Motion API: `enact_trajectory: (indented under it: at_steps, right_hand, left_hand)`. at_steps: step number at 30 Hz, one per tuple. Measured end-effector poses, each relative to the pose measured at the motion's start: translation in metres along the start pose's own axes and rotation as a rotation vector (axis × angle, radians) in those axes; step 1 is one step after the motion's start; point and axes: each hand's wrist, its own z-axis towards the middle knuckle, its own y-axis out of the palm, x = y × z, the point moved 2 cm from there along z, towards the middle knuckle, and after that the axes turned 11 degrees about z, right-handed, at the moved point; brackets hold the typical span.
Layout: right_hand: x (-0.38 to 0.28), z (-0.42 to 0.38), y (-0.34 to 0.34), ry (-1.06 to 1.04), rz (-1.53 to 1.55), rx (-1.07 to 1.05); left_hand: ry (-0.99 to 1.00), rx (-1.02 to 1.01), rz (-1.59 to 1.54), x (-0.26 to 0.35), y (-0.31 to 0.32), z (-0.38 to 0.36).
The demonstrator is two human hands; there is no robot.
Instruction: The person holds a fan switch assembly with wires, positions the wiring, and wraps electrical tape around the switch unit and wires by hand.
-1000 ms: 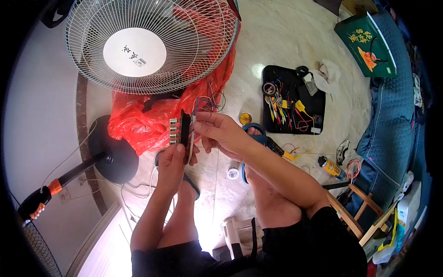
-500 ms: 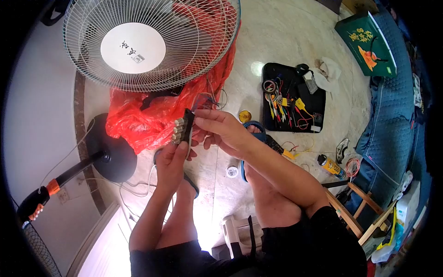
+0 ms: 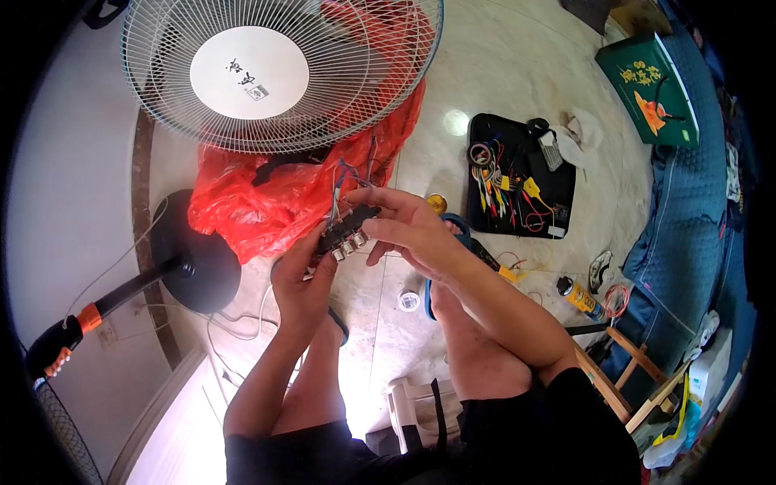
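Observation:
A black push-button switch block (image 3: 349,229) with a row of silvery-white buttons is held up between my hands in front of the red plastic bag. My left hand (image 3: 300,275) grips its left end between thumb and fingers. At the other end, the thumb and fingers of my right hand (image 3: 419,233) close on the block's edge. Thin wires (image 3: 338,182) run up from the back of the block toward the bag. The red bag (image 3: 242,206) lies under a fan head with a wire grille (image 3: 347,97). Some fingertips are hidden behind the block.
To the left is a round black fan base (image 3: 190,275) with its pole and loose cables. A black tool case (image 3: 485,218) with test leads and tape lies at right. Nearby are a yellow tin (image 3: 436,203), a clear round container (image 3: 409,300), a spray can (image 3: 578,297) and a wooden frame (image 3: 638,356).
The switch block has turned from upright to a slant, its buttons now facing down toward me. My right hand has shifted slightly right and down with it, and the wires show more.

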Motion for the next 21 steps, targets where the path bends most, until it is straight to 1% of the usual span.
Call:
enact_trajectory:
  at_steps: [2,5,7,10,11,13,16,20,21]
  right_hand:
    - [0.002,0.000,-0.003,0.002,0.001,0.007]
    - [0.002,0.000,-0.001,0.022,0.083,0.052]
    - [0.001,0.000,-0.001,0.000,0.064,0.057]
    - [-0.003,0.000,-0.002,0.016,0.107,0.065]
    - [-0.005,0.000,-0.002,0.029,0.133,0.068]
    - [-0.006,0.000,-0.002,0.022,0.092,0.095]
    - [-0.008,0.000,-0.001,0.038,-0.005,0.108]
    - [-0.009,0.001,-0.008,0.080,-0.124,0.065]
    - [-0.008,0.001,-0.008,0.086,-0.114,0.077]
  left_hand:
    - [-0.001,-0.011,0.006,0.000,0.000,0.000]
    - [-0.035,-0.044,0.005,-0.002,0.000,-0.003]
    - [-0.048,-0.053,-0.004,-0.004,0.002,-0.006]
    - [-0.053,-0.119,-0.078,0.001,-0.001,-0.006]
    - [-0.108,-0.155,-0.177,0.003,-0.001,-0.005]
    - [-0.217,-0.225,-0.376,0.007,-0.002,-0.003]
    - [-0.310,-0.308,-0.402,0.008,0.000,-0.003]
    - [-0.250,-0.361,-0.376,0.007,0.006,-0.006]
    - [-0.252,-0.370,-0.378,0.008,0.006,-0.006]
